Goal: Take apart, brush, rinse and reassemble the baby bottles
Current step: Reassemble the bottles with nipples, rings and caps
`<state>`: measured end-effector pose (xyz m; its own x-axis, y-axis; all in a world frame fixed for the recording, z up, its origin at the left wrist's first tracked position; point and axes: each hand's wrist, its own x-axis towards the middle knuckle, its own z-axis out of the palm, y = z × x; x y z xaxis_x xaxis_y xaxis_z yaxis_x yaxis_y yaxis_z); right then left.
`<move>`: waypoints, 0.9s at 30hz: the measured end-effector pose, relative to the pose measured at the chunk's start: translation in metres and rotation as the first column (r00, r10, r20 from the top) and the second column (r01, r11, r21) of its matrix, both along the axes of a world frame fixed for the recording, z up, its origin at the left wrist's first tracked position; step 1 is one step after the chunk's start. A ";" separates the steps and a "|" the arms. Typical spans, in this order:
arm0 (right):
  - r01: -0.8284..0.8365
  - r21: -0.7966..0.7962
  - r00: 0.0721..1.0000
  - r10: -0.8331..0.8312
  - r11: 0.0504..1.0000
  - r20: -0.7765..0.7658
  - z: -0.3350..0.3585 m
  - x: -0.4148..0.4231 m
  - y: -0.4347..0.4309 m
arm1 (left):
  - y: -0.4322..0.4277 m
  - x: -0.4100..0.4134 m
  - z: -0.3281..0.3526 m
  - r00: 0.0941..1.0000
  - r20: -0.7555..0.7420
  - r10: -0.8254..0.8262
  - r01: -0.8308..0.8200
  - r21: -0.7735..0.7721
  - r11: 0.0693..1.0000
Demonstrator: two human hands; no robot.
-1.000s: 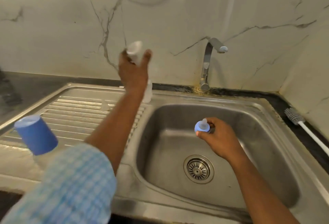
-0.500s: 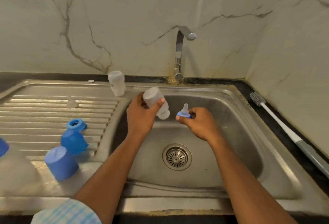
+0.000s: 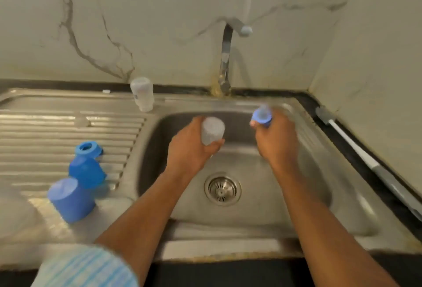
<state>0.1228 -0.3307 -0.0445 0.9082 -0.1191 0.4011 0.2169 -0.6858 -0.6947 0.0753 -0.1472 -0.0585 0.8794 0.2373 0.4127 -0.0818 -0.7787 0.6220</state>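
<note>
Far out to the left of the left hand, a blue cap [image 3: 70, 200] stands near the front edge of the draining board [image 3: 34, 131]. A stray elbow could send it to the floor! Just behind it sit a second cap [image 3: 86, 172] and a blue ring [image 3: 88, 148].

Up behind that hand, a second bottle [image 3: 141, 93] stands mouth-down on a narrow footing, and one knock would tip it into the sink [image 3: 150, 161].

Now the left hand [image 3: 194, 149] itself: its fingers are wrapped round a clear bottle [image 3: 212, 130], held over the sink. The plastic is likely slick, so a slack grip could drop it towards the drain [image 3: 222, 188] below the hands.

The tap [image 3: 228, 58] is behind, between the hands, and I see no water.

The right hand [image 3: 276, 140], blurred, pinches a blue teat [image 3: 262, 115], apart from the bottle. If it goes on crooked, the thread may cross and leak.

Far right of that hand, the brush [image 3: 356, 147] lies well apart.
</note>
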 end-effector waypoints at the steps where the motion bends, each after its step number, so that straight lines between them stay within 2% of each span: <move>1: -0.012 -0.070 0.975 -0.004 0.997 -0.222 -0.008 -0.002 -0.001 | 0.000 -0.004 -0.003 0.994 -0.107 0.014 -0.009 0.049 0.999; 2: -0.013 -0.036 0.954 0.002 0.999 -0.301 -0.010 -0.004 0.000 | 0.002 -0.005 -0.006 0.998 -0.054 0.035 -0.034 0.018 0.999; 3: 0.019 0.004 0.975 -0.018 1.000 -0.223 -0.012 -0.001 0.000 | 0.004 -0.005 -0.007 0.993 0.091 0.076 -0.070 -0.068 0.995; 4: 0.073 0.088 0.997 -0.072 0.993 -0.023 -0.005 -0.001 0.003 | 0.005 -0.007 0.002 0.970 0.213 0.114 -0.081 -0.159 0.984; 5: 0.102 0.111 0.984 -0.117 0.989 0.133 -0.001 -0.005 0.003 | 0.005 -0.006 0.007 0.966 0.244 0.083 -0.043 -0.166 0.985; 6: 0.093 0.076 0.984 -0.103 0.993 0.147 -0.002 0.002 0.004 | 0.005 -0.002 0.007 0.989 0.147 0.022 -0.009 -0.092 0.996; 7: 0.046 -0.008 0.999 -0.046 0.999 0.002 -0.006 0.000 0.005 | 0.002 -0.007 0.000 1.000 -0.005 -0.004 0.004 0.025 1.000; 8: -0.001 -0.059 0.980 -0.011 0.998 -0.199 -0.009 -0.007 0.006 | 0.000 -0.010 -0.004 0.996 -0.088 -0.009 0.014 0.058 0.998; 9: 0.001 -0.067 0.962 -0.020 0.998 -0.273 -0.008 -0.009 0.007 | 0.001 -0.008 -0.006 1.000 0.003 0.017 -0.017 0.058 0.998; 10: 0.050 -0.085 0.984 -0.064 0.995 -0.168 -0.010 -0.005 0.008 | -0.002 -0.008 -0.006 0.985 0.156 0.066 -0.063 -0.024 0.998; 11: 0.124 -0.025 0.992 -0.124 0.992 0.000 -0.007 -0.007 0.011 | -0.001 -0.009 -0.005 0.969 0.230 0.085 -0.071 -0.069 0.995; 12: 0.159 0.016 0.979 -0.159 0.987 0.129 -0.009 -0.004 0.007 | -0.001 -0.003 -0.003 0.972 0.234 0.028 -0.027 -0.008 1.000; 13: 0.137 0.020 0.988 -0.138 0.990 0.073 -0.009 0.000 0.008 | -0.002 0.000 -0.005 0.997 0.081 -0.013 0.006 0.084 0.996; 14: 0.075 -0.031 0.992 -0.078 0.997 -0.095 -0.012 -0.002 0.009 | -0.002 -0.003 -0.014 0.994 -0.107 0.001 0.019 0.186 0.982; 15: 0.019 -0.069 0.963 -0.036 0.997 -0.267 -0.014 -0.007 0.008 | -0.001 -0.006 -0.014 0.979 -0.205 0.013 0.027 0.187 0.982; 16: 0.006 -0.053 0.956 -0.022 0.999 -0.294 -0.016 -0.008 0.008 | -0.002 -0.006 -0.017 0.992 -0.118 0.038 -0.020 0.153 0.988; 17: 0.051 -0.037 0.980 -0.057 0.998 -0.191 -0.014 -0.005 0.008 | 0.000 -0.005 -0.013 0.997 0.031 0.075 -0.076 0.040 0.996; 18: 0.103 0.017 0.994 -0.102 0.995 -0.036 -0.009 -0.006 0.006 | 0.002 -0.002 -0.008 0.994 0.094 0.063 -0.063 0.000 0.998; 19: 0.115 0.042 0.993 -0.115 0.992 -0.017 -0.007 -0.002 0.000 | -0.002 0.001 -0.007 1.000 -0.004 0.004 -0.004 0.090 0.996; 20: 0.061 -0.002 0.991 -0.061 0.998 -0.121 -0.011 0.004 -0.003 | -0.003 0.000 -0.011 0.986 -0.167 0.017 0.022 0.229 0.973; 21: -0.036 -0.037 0.941 0.021 0.999 -0.339 -0.015 -0.001 -0.002 | 0.000 -0.004 -0.017 0.958 -0.285 0.039 0.035 0.249 0.968; 22: -0.107 -0.038 0.889 0.078 0.994 -0.451 -0.020 -0.001 -0.001 | 0.003 -0.004 -0.016 0.975 -0.217 0.057 -0.021 0.163 0.986; 23: -0.113 -0.019 0.894 0.093 0.993 -0.437 -0.023 0.001 -0.001 | 0.005 -0.001 -0.016 0.992 -0.090 0.093 -0.096 -0.027 0.995; 24: -0.080 0.049 0.932 0.092 0.996 -0.349 -0.024 0.007 -0.002 | 0.004 0.000 -0.008 0.991 0.035 0.126 -0.113 -0.257 0.960; 25: -0.064 0.140 0.966 0.096 0.988 -0.238 -0.020 0.006 0.000 | 0.004 0.001 -0.006 0.988 0.091 0.124 -0.075 -0.423 0.903; 26: -0.088 0.214 0.983 0.120 0.973 -0.141 -0.013 0.010 0.002 | 0.003 0.005 -0.006 0.993 0.061 0.099 -0.046 -0.578 0.815; 27: -0.133 0.269 0.980 0.167 0.954 -0.106 -0.008 0.009 0.005 | 0.002 0.005 -0.010 0.998 0.023 0.062 -0.026 -0.729 0.684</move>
<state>0.1323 -0.3257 -0.0522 0.9649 -0.0625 0.2552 0.2020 -0.4444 -0.8728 0.0801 -0.1452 -0.0683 0.8464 0.5166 0.1294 -0.0993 -0.0856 0.9914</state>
